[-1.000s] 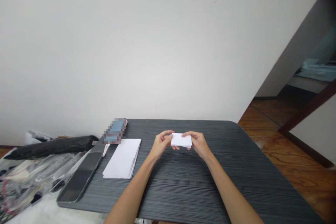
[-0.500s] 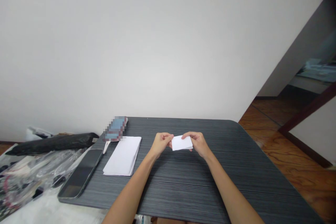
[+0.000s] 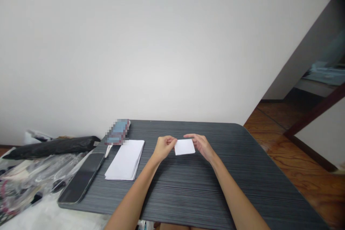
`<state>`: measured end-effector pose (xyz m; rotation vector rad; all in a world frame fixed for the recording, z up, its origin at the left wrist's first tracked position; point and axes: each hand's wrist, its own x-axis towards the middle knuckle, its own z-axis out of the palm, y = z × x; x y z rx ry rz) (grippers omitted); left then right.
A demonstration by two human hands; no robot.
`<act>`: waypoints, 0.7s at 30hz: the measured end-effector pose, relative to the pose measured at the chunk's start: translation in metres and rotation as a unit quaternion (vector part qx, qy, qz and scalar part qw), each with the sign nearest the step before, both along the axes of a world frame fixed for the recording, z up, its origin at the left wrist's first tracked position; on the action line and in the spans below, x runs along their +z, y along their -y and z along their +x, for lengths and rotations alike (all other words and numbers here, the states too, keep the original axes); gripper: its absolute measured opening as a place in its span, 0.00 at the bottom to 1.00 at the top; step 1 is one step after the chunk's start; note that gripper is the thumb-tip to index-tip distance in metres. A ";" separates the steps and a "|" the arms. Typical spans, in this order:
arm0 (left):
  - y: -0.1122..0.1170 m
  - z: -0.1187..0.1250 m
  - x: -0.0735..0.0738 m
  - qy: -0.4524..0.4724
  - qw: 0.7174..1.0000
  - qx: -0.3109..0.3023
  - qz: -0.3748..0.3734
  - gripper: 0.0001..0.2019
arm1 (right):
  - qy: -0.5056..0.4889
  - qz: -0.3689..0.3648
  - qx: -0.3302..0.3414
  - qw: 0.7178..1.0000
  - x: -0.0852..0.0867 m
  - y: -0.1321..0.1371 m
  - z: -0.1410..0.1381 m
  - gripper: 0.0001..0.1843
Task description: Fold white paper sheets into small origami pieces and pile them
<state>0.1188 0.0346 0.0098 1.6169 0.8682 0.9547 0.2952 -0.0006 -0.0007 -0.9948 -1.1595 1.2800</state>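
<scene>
A small folded white paper [image 3: 184, 147] is held between my two hands just above the dark striped table [image 3: 242, 172], near its middle. My left hand [image 3: 164, 146] pinches the paper's left edge with curled fingers. My right hand [image 3: 201, 145] is at the paper's right edge, its fingers stretched along the top and behind the sheet. Both forearms reach in from the bottom of the view.
A stack of white sheets [image 3: 125, 160] lies left of my hands. A dark phone [image 3: 82, 182] rests at the table's left edge, a blurred-out small object [image 3: 118, 132] behind the stack. A black rolled bundle [image 3: 51, 146] and clear plastic bags [image 3: 24, 183] lie off the table's left side. Wooden floor shows at right.
The paper has been turned so its flat face shows toward me. My right hand's fingers have loosened and stretched out. Both hands stay in the same spot.
</scene>
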 end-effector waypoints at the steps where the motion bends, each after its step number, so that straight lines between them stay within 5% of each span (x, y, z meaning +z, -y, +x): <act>1: 0.001 0.000 0.000 -0.014 1.000 0.000 0.019 0.13 | 0.027 -0.008 -0.006 1.000 0.000 0.000 0.000 0.18; 8: 0.002 0.001 -0.003 -0.057 0.995 -0.016 0.078 0.13 | 0.110 -0.007 -0.046 0.993 -0.002 -0.001 -0.006 0.13; 21: -0.007 0.005 -0.015 -0.014 0.997 -0.080 0.001 0.16 | 0.217 0.075 -0.122 0.966 -0.008 -0.003 -0.005 0.14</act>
